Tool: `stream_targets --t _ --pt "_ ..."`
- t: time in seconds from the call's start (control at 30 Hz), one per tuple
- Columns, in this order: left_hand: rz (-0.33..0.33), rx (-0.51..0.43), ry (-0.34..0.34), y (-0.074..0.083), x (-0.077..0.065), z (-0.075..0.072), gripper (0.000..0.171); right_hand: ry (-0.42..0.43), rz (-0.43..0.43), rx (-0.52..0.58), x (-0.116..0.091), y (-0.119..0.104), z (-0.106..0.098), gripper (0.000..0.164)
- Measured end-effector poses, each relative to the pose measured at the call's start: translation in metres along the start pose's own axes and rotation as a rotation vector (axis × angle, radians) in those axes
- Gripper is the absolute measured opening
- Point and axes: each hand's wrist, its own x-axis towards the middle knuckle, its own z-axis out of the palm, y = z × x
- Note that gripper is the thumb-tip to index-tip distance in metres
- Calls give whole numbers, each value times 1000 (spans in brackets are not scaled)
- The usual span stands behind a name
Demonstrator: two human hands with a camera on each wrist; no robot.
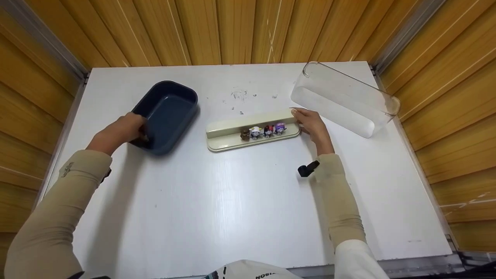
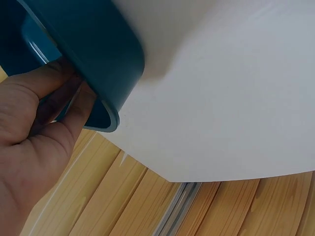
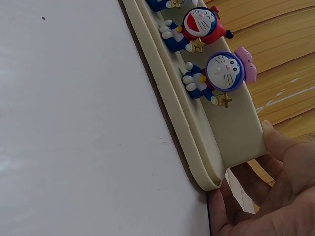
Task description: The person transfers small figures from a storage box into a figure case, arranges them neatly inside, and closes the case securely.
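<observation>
My left hand (image 1: 123, 131) reaches over the side of a dark blue bin (image 1: 170, 116), fingers and thumb brought together inside it beside the wall. In the left wrist view the fingertips are partly hidden at the rim; I cannot tell what they pinch. My right hand (image 1: 314, 126) holds the right end of a long cream display stand (image 1: 228, 145), thumb on its raised back step and fingers around the end. Several small cartoon cat figurines (image 1: 267, 131) stand in a row on its lower ledge. The rightmost figurine (image 3: 224, 71) has a pink bow.
A clear plastic case (image 1: 345, 97) lies at the back right of the white table (image 1: 217, 209), close to the right hand. Dark smudges (image 1: 239, 95) mark the tabletop behind the stand. Yellow wood-slat walls (image 1: 232, 31) enclose the back and both sides.
</observation>
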Motion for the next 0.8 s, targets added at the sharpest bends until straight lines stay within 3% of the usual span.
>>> stream_targets --t 0.37,0.6,0.8 --pt "-2 2 31 8 6 2 12 -1 4 13 0 0 2 55" --pt "41 46 3 27 21 -1 11 -11 15 9 1 -1 -1 56" --pt "41 3 -33 43 28 -5 7 -14 28 31 3 -1 -1 56"
